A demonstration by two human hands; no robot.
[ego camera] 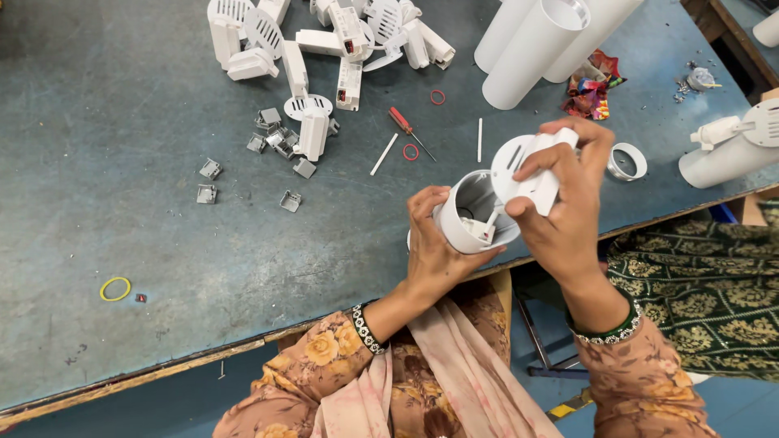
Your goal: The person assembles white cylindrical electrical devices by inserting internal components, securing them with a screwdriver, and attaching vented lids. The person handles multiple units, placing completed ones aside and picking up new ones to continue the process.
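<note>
Scuffed blue-grey matting covers the workbench (122, 243), whose wooden front edge runs diagonally across the lower half of the frame, with the person's floral sleeves below it. Just right of centre, at that edge, the left hand (430, 251) is wrapped from below around a short white cylindrical housing (466, 215), its open mouth tilted up and to the right so that small wires and a connector show inside. The right hand (568, 203) grips a white round slotted plate with a bracket behind it (523, 166), fingers curled over the top and thumb pressed on the near face, and holds it touching the rim of the housing. To do this fitting well, it seems wise to keep the housing steady in the left palm, bring the plate square to the rim rather than tilted, and see that the wires lie inside the shell and are not pinched under the plate's edge; whether any tabs already engage cannot be told from this view. Upper centre lies a heap of similar white parts (324, 40), with small grey metal clips (276, 142) scattered below it. A red-handled screwdriver (406, 128) and red rubber rings (411, 152) lie just above the hands, long white tubes (535, 49) stand at the upper right, a chrome ring (626, 161) sits right of the hands, and a yellow rubber band (115, 289) lies at lower left.
</note>
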